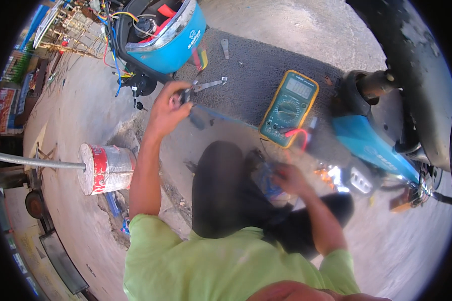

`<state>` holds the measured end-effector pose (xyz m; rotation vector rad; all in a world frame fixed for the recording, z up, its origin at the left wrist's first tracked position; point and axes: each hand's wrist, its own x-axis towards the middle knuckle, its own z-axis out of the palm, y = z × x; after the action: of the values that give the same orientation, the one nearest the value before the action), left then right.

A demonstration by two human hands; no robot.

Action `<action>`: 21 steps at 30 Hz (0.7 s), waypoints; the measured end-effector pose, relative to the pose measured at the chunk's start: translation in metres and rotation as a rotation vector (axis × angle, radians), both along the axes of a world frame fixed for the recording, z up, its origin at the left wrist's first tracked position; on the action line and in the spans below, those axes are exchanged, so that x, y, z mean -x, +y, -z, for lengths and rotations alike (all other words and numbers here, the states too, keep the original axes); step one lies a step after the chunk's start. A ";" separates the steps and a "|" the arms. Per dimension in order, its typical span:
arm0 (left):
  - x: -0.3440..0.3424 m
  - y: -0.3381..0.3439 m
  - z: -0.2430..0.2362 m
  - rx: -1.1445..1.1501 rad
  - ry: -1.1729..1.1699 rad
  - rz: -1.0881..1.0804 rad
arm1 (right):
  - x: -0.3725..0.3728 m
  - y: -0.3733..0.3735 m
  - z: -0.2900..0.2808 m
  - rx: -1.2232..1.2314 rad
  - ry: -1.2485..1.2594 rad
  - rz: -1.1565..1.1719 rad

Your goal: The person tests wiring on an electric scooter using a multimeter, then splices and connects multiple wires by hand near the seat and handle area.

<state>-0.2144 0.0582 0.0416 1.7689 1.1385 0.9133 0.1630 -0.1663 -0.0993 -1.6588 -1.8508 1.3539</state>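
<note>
My left hand (pixel 167 111) is raised over the left edge of a dark textured footboard (pixel 266 62). Its thumb and fingers pinch a small dark part (pixel 186 96), mostly hidden by the hand. Beside the fingertips, a thin metal strip (pixel 211 85) lies on the board. My right hand (pixel 289 179) is low in front of my knees, next to a blurred blue item (pixel 269 180); motion smears its fingers. A multimeter (pixel 289 108) with a yellow rim rests on the footboard between the hands, a red lead (pixel 300 132) plugged into its lower end.
Ahead on the left stands a blue scooter body (pixel 172 52) with loose wires (pixel 116 55). Another blue panel (pixel 374 143) and a dark curved part (pixel 409 65) are at the right. A red and white bucket (pixel 105 168) with a grey pole (pixel 35 160) stands left. A flat grey piece (pixel 225 48) lies farther off.
</note>
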 end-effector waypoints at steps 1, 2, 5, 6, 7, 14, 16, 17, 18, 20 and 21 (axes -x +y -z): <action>0.029 -0.016 0.011 0.023 0.067 -0.049 | 0.000 0.000 -0.001 0.036 -0.042 -0.024; 0.058 -0.031 0.032 0.047 0.131 -0.097 | 0.001 0.000 0.002 0.038 -0.043 -0.037; 0.113 -0.073 0.112 0.181 0.124 -0.144 | 0.002 -0.004 0.010 0.070 -0.115 -0.061; 0.121 -0.087 0.133 0.310 0.161 -0.223 | 0.003 -0.006 0.012 0.081 -0.121 -0.058; 0.129 -0.096 0.156 0.438 0.198 -0.301 | 0.004 -0.006 0.013 0.090 -0.127 -0.054; 0.166 -0.123 0.326 0.803 0.068 -0.581 | 0.012 0.000 0.014 0.134 -0.172 -0.076; 0.162 -0.118 0.335 0.756 0.253 -0.625 | 0.017 0.001 0.012 0.118 -0.164 -0.052; 0.165 -0.117 0.345 0.758 0.253 -0.628 | 0.018 0.002 0.013 0.119 -0.165 -0.055; 0.176 -0.120 0.362 0.658 0.431 -0.537 | 0.019 0.003 0.013 0.126 -0.164 -0.063; 0.171 -0.114 0.363 0.557 0.599 -0.427 | 0.018 0.003 0.017 0.138 -0.174 -0.059; 0.152 -0.107 0.347 0.513 0.741 -0.350 | 0.016 0.001 0.022 0.134 -0.179 -0.045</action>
<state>-0.3662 -0.0485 -0.3049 1.5123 1.9891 0.0752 0.1470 -0.1650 -0.1214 -1.8711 -1.9440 1.4165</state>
